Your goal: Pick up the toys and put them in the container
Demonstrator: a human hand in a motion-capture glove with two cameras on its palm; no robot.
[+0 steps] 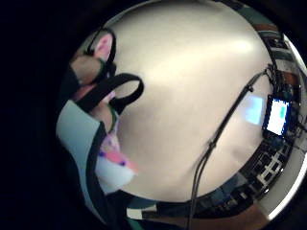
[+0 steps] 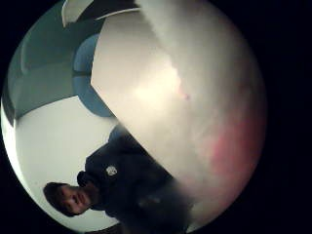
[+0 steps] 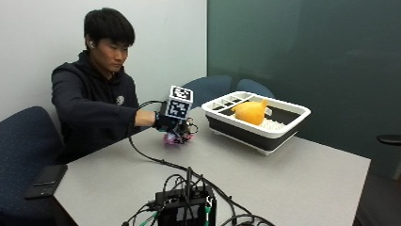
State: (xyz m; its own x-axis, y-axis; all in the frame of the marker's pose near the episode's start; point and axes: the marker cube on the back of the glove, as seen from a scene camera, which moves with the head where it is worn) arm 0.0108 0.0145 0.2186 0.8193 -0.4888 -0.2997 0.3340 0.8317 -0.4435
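The grey table (image 3: pixel 300 174) carries all items. The white-rimmed, dark-walled container (image 3: pixel 283 128) stands at the far right of the table, and an orange toy (image 3: pixel 249 113) lies inside it. A black electronics box (image 3: pixel 185 207) with cables sits at the near edge. The gloved right hand (image 3: pixel 170 123) is positioned just above the table, left of the container and near it. Its fingers (image 1: pixel 88 69) are curled around a small pink-and-purple toy (image 3: pixel 173 138), which shows beneath the hand; in the little-finger-side view the same toy (image 1: pixel 115 158) lies against the palm.
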